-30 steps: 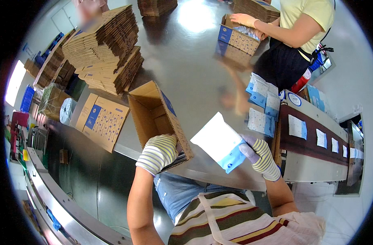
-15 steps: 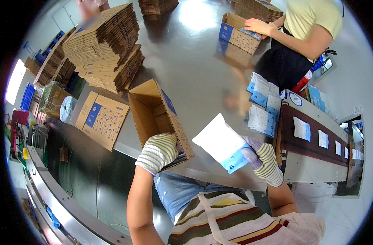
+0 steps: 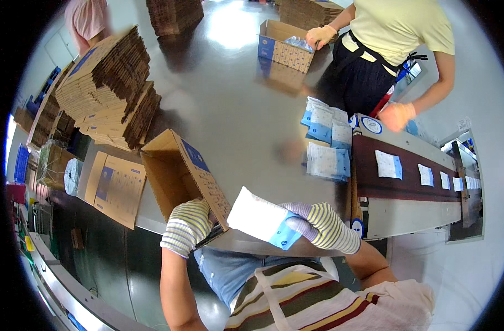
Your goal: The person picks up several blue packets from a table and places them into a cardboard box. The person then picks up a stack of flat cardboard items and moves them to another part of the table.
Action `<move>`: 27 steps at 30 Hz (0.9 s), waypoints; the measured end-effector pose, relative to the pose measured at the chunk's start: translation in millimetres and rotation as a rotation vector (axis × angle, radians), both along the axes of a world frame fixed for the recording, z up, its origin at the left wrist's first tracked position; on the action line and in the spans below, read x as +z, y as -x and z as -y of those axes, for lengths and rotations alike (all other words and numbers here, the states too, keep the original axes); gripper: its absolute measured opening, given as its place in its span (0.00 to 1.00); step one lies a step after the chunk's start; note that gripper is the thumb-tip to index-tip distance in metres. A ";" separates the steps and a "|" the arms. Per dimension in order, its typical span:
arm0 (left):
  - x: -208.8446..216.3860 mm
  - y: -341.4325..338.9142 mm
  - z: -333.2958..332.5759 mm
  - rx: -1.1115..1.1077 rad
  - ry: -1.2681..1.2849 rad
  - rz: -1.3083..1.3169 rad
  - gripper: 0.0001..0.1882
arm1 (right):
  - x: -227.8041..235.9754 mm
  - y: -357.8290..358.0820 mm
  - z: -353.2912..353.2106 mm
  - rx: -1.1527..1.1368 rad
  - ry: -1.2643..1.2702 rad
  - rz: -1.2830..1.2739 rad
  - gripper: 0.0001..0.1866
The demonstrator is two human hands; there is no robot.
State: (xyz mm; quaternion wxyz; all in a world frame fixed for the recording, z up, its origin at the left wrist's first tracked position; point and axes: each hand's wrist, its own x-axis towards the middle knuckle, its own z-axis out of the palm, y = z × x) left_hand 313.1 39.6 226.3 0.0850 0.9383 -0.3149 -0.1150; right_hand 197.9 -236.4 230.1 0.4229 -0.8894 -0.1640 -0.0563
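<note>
My right hand [image 3: 327, 226], in a striped knit glove, grips the blue end of a white-and-blue soft packet [image 3: 256, 216]. The packet tilts over the table's near edge, just right of an open cardboard box [image 3: 165, 165]. My left hand [image 3: 187, 227], gloved alike, is at the near end of this box. Its fingers reach inside past the rim and are hidden, so their hold does not show. The box leans with its opening upward, and its far inner part shows bare brown cardboard. Several similar packets [image 3: 326, 160] lie piled on the table to the right.
Flattened boxes [image 3: 106, 83] stand in a tall stack at the left, with one flat box [image 3: 115, 187] nearer. A conveyor belt [image 3: 368, 182] at the right carries spaced packets. Across the table, a co-worker [image 3: 395, 38] has one gloved hand at another box [image 3: 288, 49].
My right hand has brought the packet left, closer to the box. The co-worker's one hand has left the far box and reached toward the conveyor. The whole view has shifted.
</note>
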 end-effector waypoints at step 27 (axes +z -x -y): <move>1.0 4.6 -3.2 -0.022 -0.092 -0.024 0.14 | -56.7 15.4 25.4 0.102 0.091 -0.397 0.19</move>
